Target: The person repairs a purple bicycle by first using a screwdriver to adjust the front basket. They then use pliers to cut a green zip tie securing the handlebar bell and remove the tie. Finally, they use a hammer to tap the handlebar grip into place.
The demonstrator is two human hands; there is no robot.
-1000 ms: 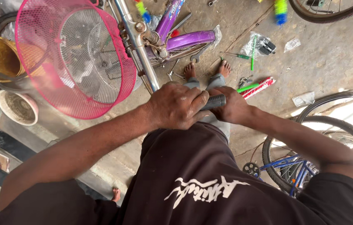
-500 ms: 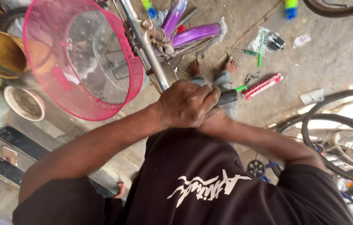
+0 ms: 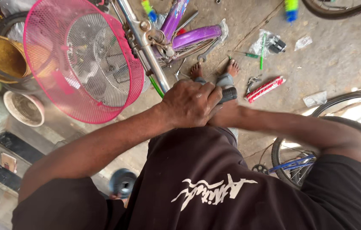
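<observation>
Head view looks straight down on my two hands, bunched together above my bare feet [image 3: 214, 70] on the concrete floor [image 3: 338, 55]. Left hand [image 3: 189, 104] is closed over the black grip [image 3: 228, 94] at the end of the chrome handlebar [image 3: 146, 49]; its fingers [image 3: 208, 96] wrap round the near part of the grip, leaving only the right end showing. Right hand [image 3: 227, 117] sits just under and behind the left one, mostly hidden, so I cannot tell whether its fingers are closed or what they hold.

As I judge it, the step in hand is seating or twisting the grip on the bar, and any next move calls for a firm squeeze with the bar kept steady.

Grip lies nearly level, its long axis running left to right across the view, free end pointing right. Bar climbs from it up and to the left, past the pink wire basket [image 3: 82, 64] that hangs just left of it. Purple frame [image 3: 189, 30] lies farther off, with a spanner [image 3: 208, 50] beside it. A red pump [image 3: 265, 88] lies right of my feet, near a green screwdriver [image 3: 262, 51]. A wheel [image 3: 316, 157] stands near right.
</observation>
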